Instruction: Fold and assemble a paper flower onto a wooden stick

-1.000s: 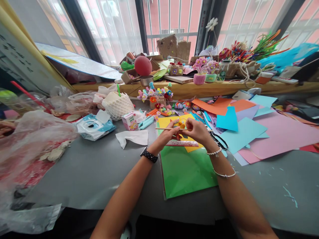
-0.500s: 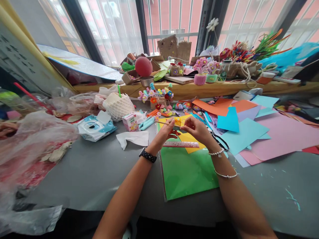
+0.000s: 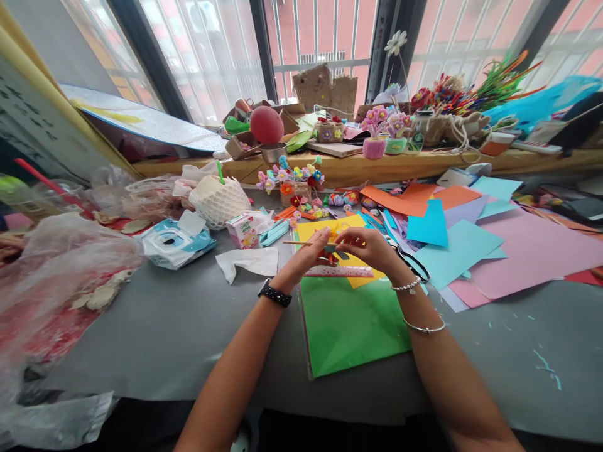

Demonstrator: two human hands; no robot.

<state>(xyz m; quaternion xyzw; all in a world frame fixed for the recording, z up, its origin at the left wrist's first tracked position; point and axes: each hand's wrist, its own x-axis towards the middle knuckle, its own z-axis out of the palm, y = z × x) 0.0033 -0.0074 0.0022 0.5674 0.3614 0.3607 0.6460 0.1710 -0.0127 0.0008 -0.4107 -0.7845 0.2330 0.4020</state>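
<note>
My left hand (image 3: 306, 256) is closed around a thin wooden stick (image 3: 293, 243), which sticks out to the left past the thumb. Fingers pinched, my right hand (image 3: 367, 247) meets it at the stick's other end, on a small grey-green strip (image 3: 331, 248). Something orange-yellow shows behind the fingertips, too small to make out. Both hands hover over yellow paper (image 3: 308, 230) and a pink patterned ruler (image 3: 346, 272). Under these lies a green sheet (image 3: 355, 333) in a clear sleeve. Black-handled scissors (image 3: 414, 263) lie partly hidden beside my right wrist.
Coloured paper sheets (image 3: 532, 251) spread to the right. On the left are a wet-wipes pack (image 3: 176, 245), a white tissue (image 3: 249, 262), a small pink box (image 3: 244, 231) and plastic bags (image 3: 70, 257). Craft flowers (image 3: 292, 179) stand at the back, before a cluttered ledge. Another person's hand shows far left.
The view has shifted slightly. The stick now lies more level and reaches further left from my left hand. My right fingers have spread a little along the strip.
</note>
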